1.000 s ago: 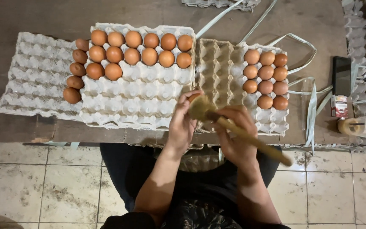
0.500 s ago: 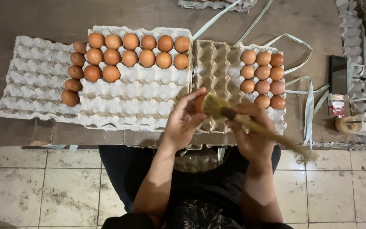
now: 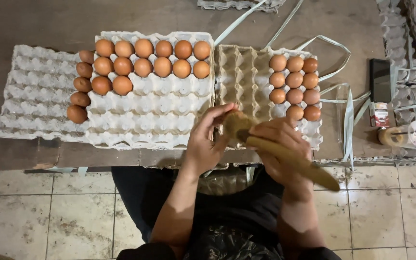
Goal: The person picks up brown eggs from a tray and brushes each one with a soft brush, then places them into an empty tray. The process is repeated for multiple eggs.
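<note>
The right hand (image 3: 280, 144) is wrapped around a wooden brush (image 3: 285, 154), whose handle slants down to the right past the desk (image 3: 34, 19) edge and whose bristled head sits up at the left hand (image 3: 208, 142). The left hand is curled with its fingers (image 3: 220, 113) touching the brush head; whether an egg sits between them is hidden. Both hands hover over the near edge of the brown tray (image 3: 241, 77), which serves as the landmark here. Just right of the brown tray, on a pale tray (image 3: 314, 135), lies a block of brown eggs (image 3: 294, 86) in three short columns. Touching the brown tray on its left is a white tray (image 3: 155, 115) with two full rows of eggs (image 3: 152, 58) along its far side and two more in a third row. Farther left, another white tray (image 3: 30, 91) carries a column of eggs (image 3: 79, 91) at its right edge. Well right of the brown tray lie pale straps (image 3: 347, 115), a dark phone (image 3: 380, 79) and a small box (image 3: 379, 114). Beyond it, more straps (image 3: 246, 21) run toward the far desk edge.
</note>
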